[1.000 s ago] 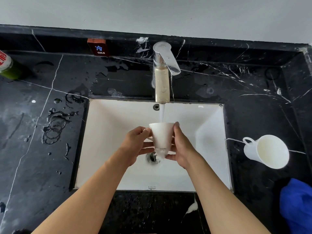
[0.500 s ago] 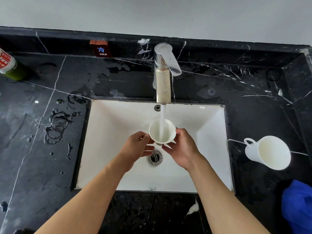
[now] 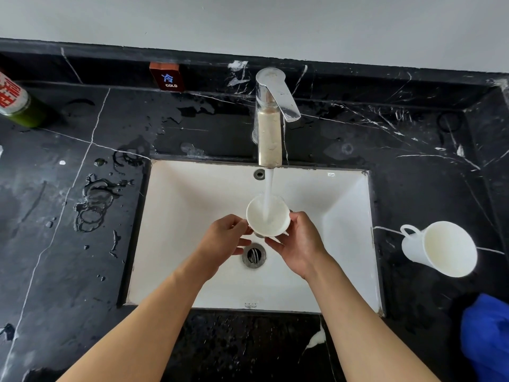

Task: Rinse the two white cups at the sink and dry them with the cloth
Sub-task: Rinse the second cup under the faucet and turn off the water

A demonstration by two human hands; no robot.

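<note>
A white cup (image 3: pixel 267 216) is held upright over the white sink (image 3: pixel 187 205), under the running tap (image 3: pixel 271 125). Water streams into its mouth. My left hand (image 3: pixel 224 239) grips the cup's left side and my right hand (image 3: pixel 298 244) grips its right side. The second white cup (image 3: pixel 440 248) lies on its side on the black counter to the right of the sink, mouth toward me, handle at its upper left. A blue cloth (image 3: pixel 487 334) lies at the lower right edge of the view.
The black marble counter (image 3: pixel 68 244) left of the sink has water puddles. A green and red can (image 3: pixel 15 103) stands at the far left. A red COLD sign (image 3: pixel 166 77) sits on the back ledge. The drain (image 3: pixel 254 255) lies below my hands.
A second ago the cup was tipped mouth-down, pouring out. Both hands have since turned it upright under the stream, and water now runs into it.
</note>
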